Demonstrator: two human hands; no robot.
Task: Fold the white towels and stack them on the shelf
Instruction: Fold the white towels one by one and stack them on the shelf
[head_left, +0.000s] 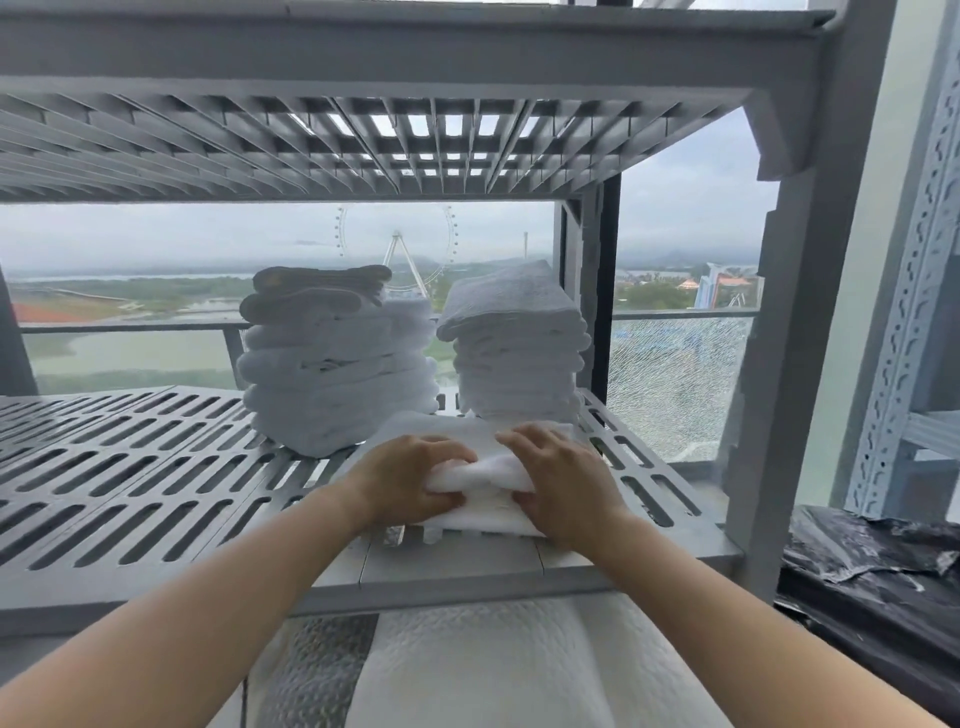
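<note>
Grey slotted shelf (130, 467) by a window: left hand (410, 480) and right hand (561, 483) both grip a folded white towel (483, 478) lying on it, with two towel stacks (337, 364) just beyond the hands.

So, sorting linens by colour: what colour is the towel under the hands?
White, seen in the head view: towel.

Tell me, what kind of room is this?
Probably a linen storage spot high up in a hotel or tall building. Grey slotted shelf, two piles of folded white towels, and a big window overlooking a Ferris wheel.
</note>
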